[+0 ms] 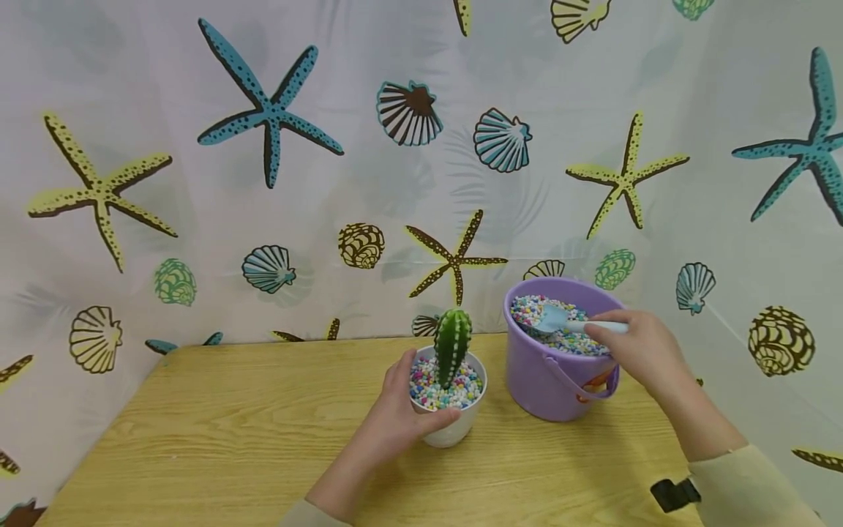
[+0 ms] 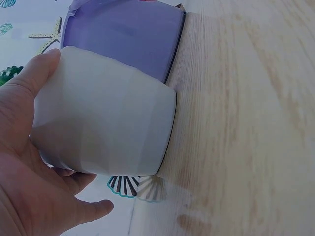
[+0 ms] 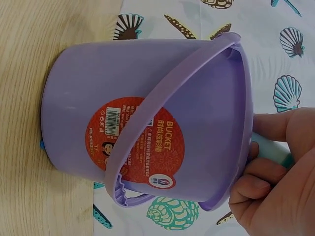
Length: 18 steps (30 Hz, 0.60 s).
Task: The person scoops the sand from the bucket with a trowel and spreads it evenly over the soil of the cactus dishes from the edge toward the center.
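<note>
A white pot (image 1: 451, 433) stands on the table, filled with small multicoloured beads (image 1: 465, 394) around an upright green cactus (image 1: 451, 344). My left hand (image 1: 395, 416) grips the pot from its left side, thumb across the front near the rim and fingers behind. Right of the pot is a purple bucket (image 1: 541, 382) holding the same kind of beads (image 1: 532, 304). Over its mouth, my right hand (image 1: 640, 350) grips the handle of a light blue scoop (image 1: 555, 319). The scoop's blade lies at the beads' surface; in the right wrist view the bucket's wall hides it.
A wood-grain table (image 1: 217, 417) lies under everything. Behind and to the right hangs a pale curtain (image 1: 369, 176) printed with starfish and shells. The bucket's handle (image 1: 579, 388) hangs down its front, beside a red label (image 3: 135, 142).
</note>
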Each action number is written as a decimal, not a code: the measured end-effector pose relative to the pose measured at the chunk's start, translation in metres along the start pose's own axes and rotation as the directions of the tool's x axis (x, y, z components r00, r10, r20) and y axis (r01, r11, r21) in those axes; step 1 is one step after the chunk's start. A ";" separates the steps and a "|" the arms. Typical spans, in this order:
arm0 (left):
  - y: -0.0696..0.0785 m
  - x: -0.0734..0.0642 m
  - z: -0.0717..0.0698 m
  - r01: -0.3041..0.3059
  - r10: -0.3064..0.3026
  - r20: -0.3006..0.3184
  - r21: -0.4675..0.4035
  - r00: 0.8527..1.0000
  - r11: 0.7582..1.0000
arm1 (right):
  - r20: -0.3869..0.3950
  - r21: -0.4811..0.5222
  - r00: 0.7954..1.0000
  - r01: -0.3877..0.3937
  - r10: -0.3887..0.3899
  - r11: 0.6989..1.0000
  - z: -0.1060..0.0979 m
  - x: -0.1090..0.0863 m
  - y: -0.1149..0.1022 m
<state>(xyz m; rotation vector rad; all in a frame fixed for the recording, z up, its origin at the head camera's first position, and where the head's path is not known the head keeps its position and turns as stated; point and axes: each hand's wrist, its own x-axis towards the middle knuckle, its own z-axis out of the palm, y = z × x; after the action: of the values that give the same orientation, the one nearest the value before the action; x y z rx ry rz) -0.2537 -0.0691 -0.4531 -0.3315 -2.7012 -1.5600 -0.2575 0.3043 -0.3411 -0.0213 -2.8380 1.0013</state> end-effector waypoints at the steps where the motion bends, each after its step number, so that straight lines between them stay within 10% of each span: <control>1: 0.000 0.000 0.000 0.000 0.000 0.000 0.000 1.000 1.000 | 0.003 0.010 1.000 -0.007 0.007 1.000 -0.001 0.000 0.000; 18: 0.002 -0.001 0.000 -0.006 0.007 -0.004 0.015 1.000 1.000 | -0.040 0.178 0.997 -0.060 0.068 0.982 -0.007 -0.014 0.014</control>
<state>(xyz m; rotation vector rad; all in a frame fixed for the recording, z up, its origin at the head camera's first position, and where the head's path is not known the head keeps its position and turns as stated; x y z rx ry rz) -0.2527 -0.0685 -0.4513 -0.3362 -2.7044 -1.5367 -0.2428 0.3187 -0.3463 -0.1170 -2.7129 1.2453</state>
